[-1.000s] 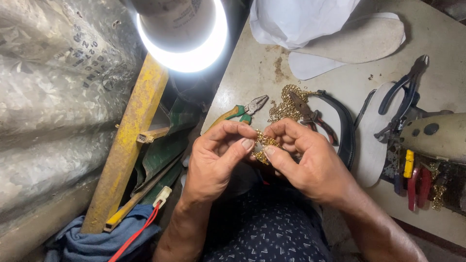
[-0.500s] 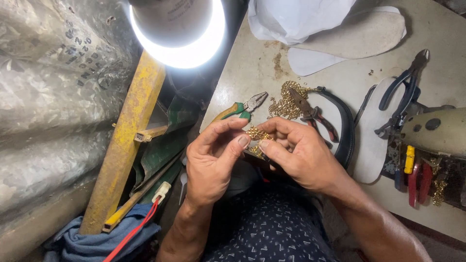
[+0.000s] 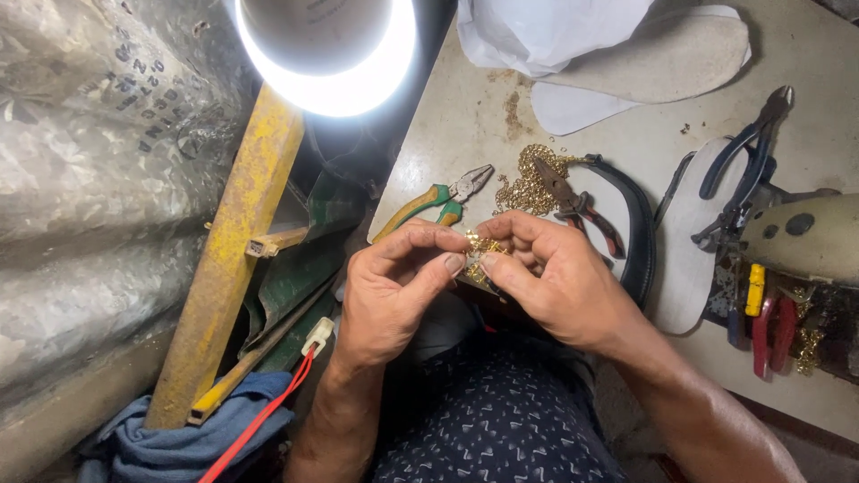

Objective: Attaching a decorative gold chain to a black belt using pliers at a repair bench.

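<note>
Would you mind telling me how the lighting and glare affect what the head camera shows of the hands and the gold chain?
Head view: the lamp at the top blows out to white glare; the left hand, right hand and gold chain piece are evenly lit and sharp; the gap beneath the table edge falls into deep shadow.

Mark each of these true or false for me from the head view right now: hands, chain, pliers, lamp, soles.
1. Both hands pinch a small gold chain piece between them. True: left hand and right hand meet on it.
2. The green-handled pliers are in the left hand's grip. False: they lie on the table, untouched.
3. A heap of gold chain lies beyond the hands. True.
4. The lamp is switched off. False: it glows brightly.
5. The pale shoe soles rest on the person's lap. False: they lie on the table's far side.
</note>
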